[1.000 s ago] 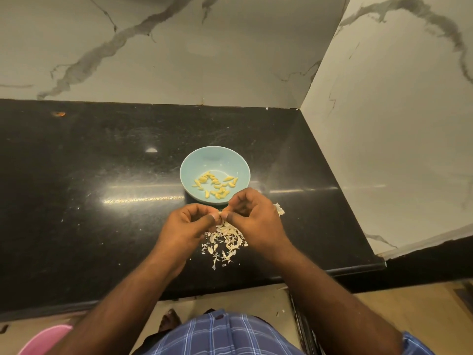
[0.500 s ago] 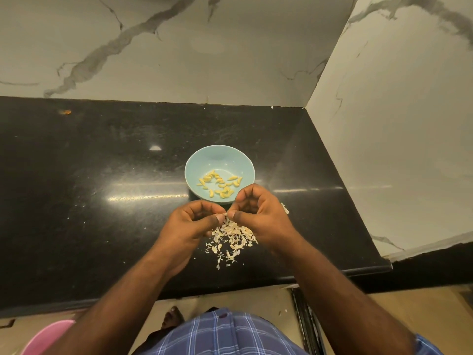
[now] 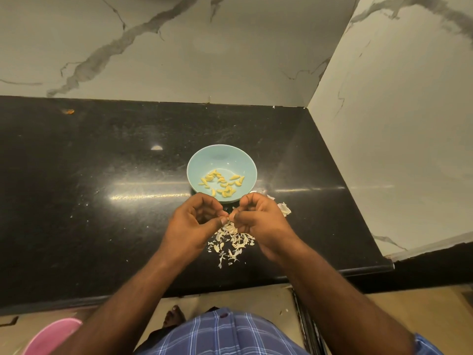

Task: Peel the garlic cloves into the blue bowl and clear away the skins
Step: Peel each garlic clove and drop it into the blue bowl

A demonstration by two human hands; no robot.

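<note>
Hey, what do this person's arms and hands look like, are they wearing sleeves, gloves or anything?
Both forearms are bare. The left hand and right hand show no gloves, rings or watch. A blue checked short sleeve shows at the right arm's upper end; the left arm's sleeve is out of view.

A home kitchen. Shiny black stone tabletop (image 3: pixel 102 201) set in a corner, with white marble walls (image 3: pixel 179 47) streaked with grey. Small blue bowl (image 3: pixel 199 162) of peeled garlic cloves (image 3: pixel 222 184) and a heap of papery skins (image 3: pixel 233 242) on it. Bare toes (image 3: pixel 174 316) on the tan floor (image 3: pixel 409 311).
</note>
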